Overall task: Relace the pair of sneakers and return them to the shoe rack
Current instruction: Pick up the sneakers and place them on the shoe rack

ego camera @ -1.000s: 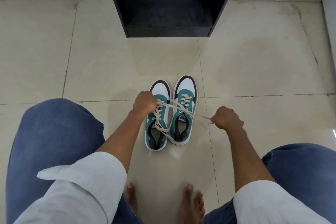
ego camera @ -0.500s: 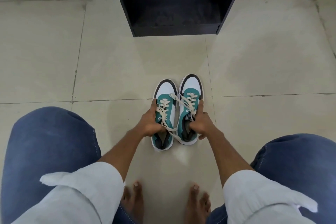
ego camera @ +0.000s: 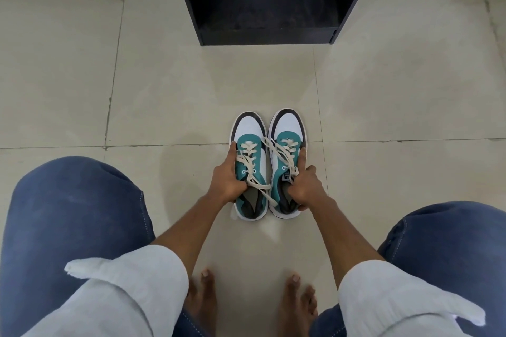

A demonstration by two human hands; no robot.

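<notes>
Two teal, white and black sneakers stand side by side on the tiled floor, toes pointing away from me. My left hand grips the outer side of the left sneaker. On the right sneaker, my right hand holds the outer side, with fingers at the tongue. Cream laces run through both shoes, and loose ends trail across from one shoe to the other. The black shoe rack stands on the floor straight ahead, its bottom shelf bare.
My knees in blue jeans flank the shoes on both sides, and my bare feet rest below them. Beige floor tiles lie between the sneakers and the rack. A pale wall runs behind the rack.
One second ago both hands were pulling lace ends apart, the right hand out to the side. They let the laces go and now clasp the sneakers' sides. The camera has tilted down slightly.
</notes>
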